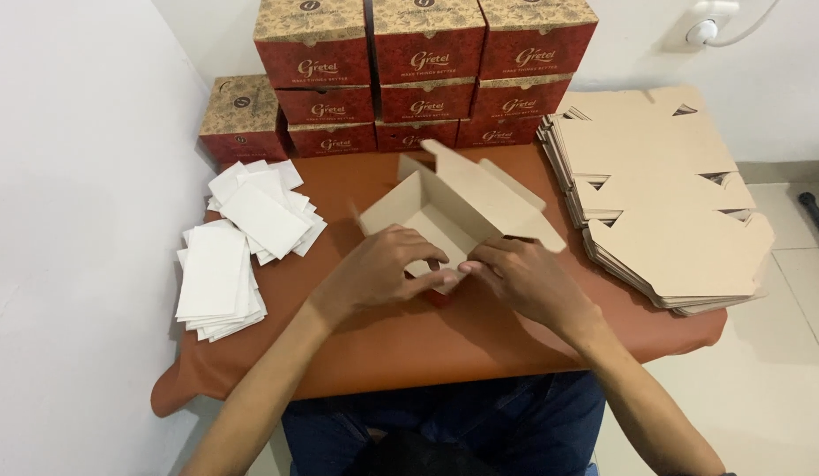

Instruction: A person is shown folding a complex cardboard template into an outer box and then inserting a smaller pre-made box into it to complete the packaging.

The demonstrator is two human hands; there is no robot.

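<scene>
Both hands meet at the near edge of a half-formed cardboard box [445, 216] that sits in the middle of the desk [409, 339], which is covered in a rust-brown sheet. The left hand [379, 269] curls over the near wall, fingers bent and pinching the cardboard from the left; the right hand [520, 278] closes on the same wall from the right, its fingertips touching those of the left. Held this way, the two hands seem to press the front panel into shape while the box's bottom stays flat on the desk. The lid flap stands tilted up and back, away from the person, which leaves the plain brown inside open to view. A sliver of the red printed outside shows just under the fingers.

To the right lies a stack of flat box blanks [661, 189], brown side up, within easy reach of the right hand. To the left lie two loose piles of white paper sheets [238, 242], near the left hand. Along the far edge, against the wall, finished red-and-gold boxes [401, 75] stand stacked in rows, well apart from the hands and out of the working space.
</scene>
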